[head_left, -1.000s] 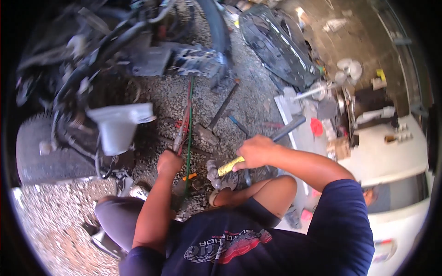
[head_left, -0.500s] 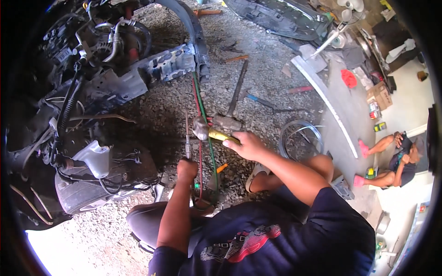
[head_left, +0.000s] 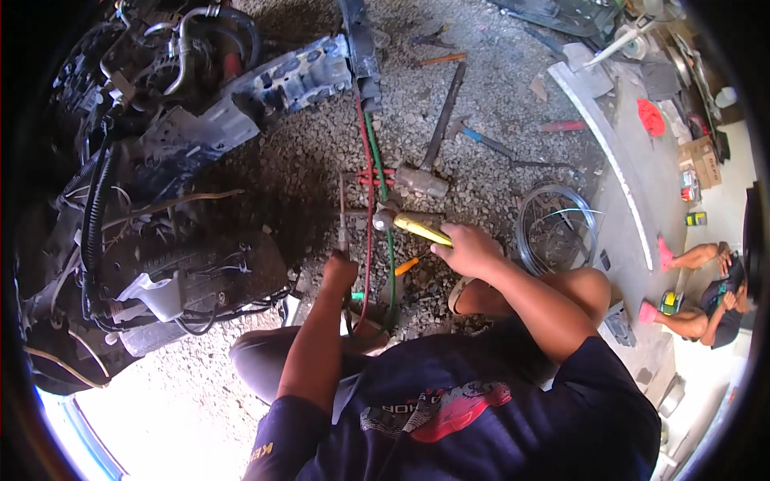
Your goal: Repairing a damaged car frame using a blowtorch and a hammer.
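My left hand (head_left: 340,272) is closed around a slim metal rod-like tool (head_left: 343,228) that points away from me; its exact kind is unclear. My right hand (head_left: 472,250) grips a hammer (head_left: 423,228) by its yellow handle, the head to the right of the rod's tip end and apart from it. A red hose (head_left: 368,268) and a green hose (head_left: 391,272) run over the gravel between my hands, passing close by the hammer head. A screwdriver with an orange handle (head_left: 407,266) lies just below the hammer.
At left stands a stripped car front with a metal rail (head_left: 301,76) and a white plastic reservoir (head_left: 156,295). Beyond my hands lie a sledgehammer (head_left: 423,180) and a blue-handled hammer (head_left: 485,140). A wire coil (head_left: 553,228) rests to the right. Another person (head_left: 714,301) sits at far right.
My right hand has drawn the hammer head rightward, away from the rod. My left hand keeps its hold on the rod. The whole view has shifted slightly.
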Demonstrator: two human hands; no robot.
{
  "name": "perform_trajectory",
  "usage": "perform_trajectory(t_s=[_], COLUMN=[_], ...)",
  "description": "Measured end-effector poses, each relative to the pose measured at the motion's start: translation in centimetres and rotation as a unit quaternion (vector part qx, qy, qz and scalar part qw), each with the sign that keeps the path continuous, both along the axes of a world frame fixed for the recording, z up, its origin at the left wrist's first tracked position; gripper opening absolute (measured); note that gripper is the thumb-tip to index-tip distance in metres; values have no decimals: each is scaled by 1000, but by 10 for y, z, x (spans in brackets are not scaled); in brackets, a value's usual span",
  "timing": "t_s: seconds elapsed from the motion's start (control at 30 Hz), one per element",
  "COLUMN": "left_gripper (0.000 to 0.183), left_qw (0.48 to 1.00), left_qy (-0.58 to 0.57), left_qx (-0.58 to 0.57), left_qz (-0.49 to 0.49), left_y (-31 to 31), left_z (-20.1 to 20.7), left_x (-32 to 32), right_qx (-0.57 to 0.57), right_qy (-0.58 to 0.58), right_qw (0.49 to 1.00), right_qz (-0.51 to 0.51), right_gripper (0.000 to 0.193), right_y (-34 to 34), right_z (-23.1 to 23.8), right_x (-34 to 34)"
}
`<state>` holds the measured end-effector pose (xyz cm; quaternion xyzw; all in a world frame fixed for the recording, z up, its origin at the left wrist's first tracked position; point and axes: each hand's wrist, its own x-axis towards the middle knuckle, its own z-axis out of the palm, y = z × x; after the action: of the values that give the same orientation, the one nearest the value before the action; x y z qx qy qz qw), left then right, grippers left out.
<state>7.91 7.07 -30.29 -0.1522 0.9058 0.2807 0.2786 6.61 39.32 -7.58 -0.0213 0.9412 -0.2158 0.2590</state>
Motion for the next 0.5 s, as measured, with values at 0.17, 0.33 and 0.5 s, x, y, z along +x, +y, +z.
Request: perform_trajectory(t_s=[0.17,0.33,0.5], left_gripper=[68,58,44], left_qw=[997,993,962], left_qy=[-20,-15,-32], left_qx=[17,-112,-159], left_qz=[74,19,-218], left_y=[-16,-49,-100], left_z=[-50,-88,-126], left_x=[-22,-33,-48], right_qx=[58,158,233], right_qy=[-48,-136,-242], right_qw=[997,975,937], right_qz=[-19,-74,-99], right_gripper=[37,39,39], right_y=[19,61,99], right_z=[-51,-99,-144], right_x=[-19,-15,0])
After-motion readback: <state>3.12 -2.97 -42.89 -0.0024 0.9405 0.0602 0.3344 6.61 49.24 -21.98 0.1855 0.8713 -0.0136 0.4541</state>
